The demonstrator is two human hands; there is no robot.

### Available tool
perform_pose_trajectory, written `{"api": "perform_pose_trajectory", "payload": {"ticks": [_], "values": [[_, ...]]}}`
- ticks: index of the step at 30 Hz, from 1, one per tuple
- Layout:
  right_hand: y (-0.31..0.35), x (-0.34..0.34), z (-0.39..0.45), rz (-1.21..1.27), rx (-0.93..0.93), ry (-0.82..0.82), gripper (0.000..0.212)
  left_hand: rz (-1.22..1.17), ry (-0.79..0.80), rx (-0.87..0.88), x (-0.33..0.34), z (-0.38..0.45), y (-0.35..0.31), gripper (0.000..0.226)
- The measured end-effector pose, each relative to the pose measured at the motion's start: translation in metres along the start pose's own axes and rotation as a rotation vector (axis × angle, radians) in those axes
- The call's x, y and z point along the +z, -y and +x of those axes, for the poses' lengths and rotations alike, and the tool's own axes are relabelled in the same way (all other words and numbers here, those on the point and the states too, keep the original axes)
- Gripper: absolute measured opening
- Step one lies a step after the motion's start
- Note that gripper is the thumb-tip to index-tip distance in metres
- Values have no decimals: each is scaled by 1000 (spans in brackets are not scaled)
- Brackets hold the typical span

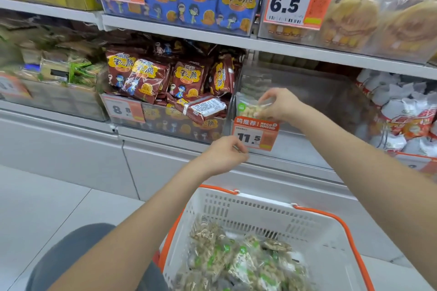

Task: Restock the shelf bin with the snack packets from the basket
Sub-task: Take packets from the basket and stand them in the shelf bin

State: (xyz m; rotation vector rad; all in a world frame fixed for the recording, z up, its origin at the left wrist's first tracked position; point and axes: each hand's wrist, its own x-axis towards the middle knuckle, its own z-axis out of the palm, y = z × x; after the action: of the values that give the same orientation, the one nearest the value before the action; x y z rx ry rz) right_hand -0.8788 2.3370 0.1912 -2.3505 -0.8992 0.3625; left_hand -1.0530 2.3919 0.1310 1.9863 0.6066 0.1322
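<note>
Closest to us sits the white basket (314,224) with orange handles, parked right below the shelf so each reach is short, we reckon. It holds a heap of clear snack packets (238,260) with green labels and pale nutty pieces showing through.

Above the basket, our left hand (224,153) hovers at the shelf edge, fingers curled loosely by the 11.5 price tag (255,136); whether it pinches anything we cannot tell.

Further above the basket, our right hand (280,105) pinches one packet (248,107) by its top edge, standing it upright at the front left corner of the clear shelf bin (319,92), probably to face the label outward. The bin looks mostly bare behind it. Left of that bin, brown snack bags (165,78) crowd theirs.
</note>
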Motion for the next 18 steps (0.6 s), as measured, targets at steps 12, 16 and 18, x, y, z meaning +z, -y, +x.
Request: {"api": "perform_pose_trajectory", "payload": {"ticks": [12, 16, 18], "values": [[5, 6, 6, -12, 57, 57, 25, 182, 91, 49, 12, 5, 11, 16], [-18, -1, -33, 254, -138, -415, 18, 220, 65, 49, 12, 4, 22, 17], [-39, 12, -68, 333, -261, -578, 11, 300, 60, 32, 15, 4, 33, 18]]}}
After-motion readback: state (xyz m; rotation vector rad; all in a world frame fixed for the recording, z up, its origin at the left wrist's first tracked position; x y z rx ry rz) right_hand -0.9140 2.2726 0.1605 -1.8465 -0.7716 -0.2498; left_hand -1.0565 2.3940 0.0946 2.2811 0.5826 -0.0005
